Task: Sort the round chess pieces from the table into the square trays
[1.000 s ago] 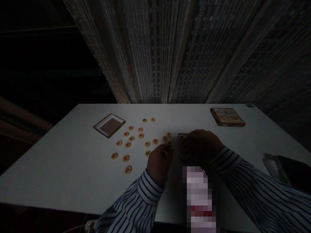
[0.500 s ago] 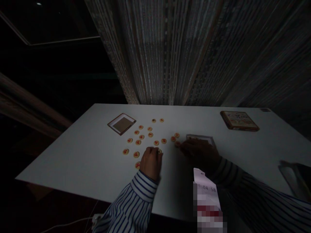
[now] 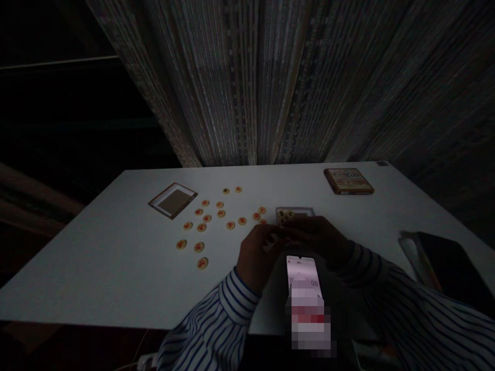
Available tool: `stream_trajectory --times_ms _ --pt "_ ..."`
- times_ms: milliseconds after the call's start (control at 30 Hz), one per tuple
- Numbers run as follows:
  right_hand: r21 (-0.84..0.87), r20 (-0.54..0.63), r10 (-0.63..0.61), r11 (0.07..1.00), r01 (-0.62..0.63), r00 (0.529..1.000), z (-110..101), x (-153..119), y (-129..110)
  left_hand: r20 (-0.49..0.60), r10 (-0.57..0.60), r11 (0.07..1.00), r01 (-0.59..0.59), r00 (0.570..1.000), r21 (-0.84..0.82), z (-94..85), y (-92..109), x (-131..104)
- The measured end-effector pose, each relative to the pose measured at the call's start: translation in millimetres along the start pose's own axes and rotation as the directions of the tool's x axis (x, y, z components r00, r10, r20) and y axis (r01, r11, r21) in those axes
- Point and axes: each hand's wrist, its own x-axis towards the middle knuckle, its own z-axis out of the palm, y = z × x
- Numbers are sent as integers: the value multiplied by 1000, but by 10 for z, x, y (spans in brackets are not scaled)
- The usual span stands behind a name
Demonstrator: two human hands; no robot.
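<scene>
Round wooden pieces with red characters [image 3: 202, 263] lie scattered on the white table [image 3: 96, 257], left of my hands. A small tray [image 3: 312, 211] holds dark-marked pieces [image 3: 290, 213] at its left side. My left hand [image 3: 260, 255] has its fingers curled in against my right hand at the tray's near left corner; what they hold, if anything, is hidden. My right hand [image 3: 319, 237] reaches over the tray's near edge, fingers bent towards the left ones. Its fingertips are too dark to make out.
An open box lid [image 3: 173, 201] lies at the back left, and a decorated box [image 3: 349, 181] at the back right. A lit phone [image 3: 303, 273] is below my hands. Dark items [image 3: 448, 263] sit at the right.
My left hand has moved right, from beside the red pieces to my right hand, and the dark-marked piece at its fingertips no longer shows. The view has shifted, and more of the tray's contents shows.
</scene>
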Motion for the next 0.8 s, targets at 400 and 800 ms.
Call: stream_trajectory --times_ms 400,800 --pt "-525 -88 -283 828 198 955 -198 -188 114 261 -414 559 469 872 -684 366 26 192" --pt "-811 -139 -8 575 -109 990 -503 134 408 -58 -410 879 377 910 -293 339 -84 292"
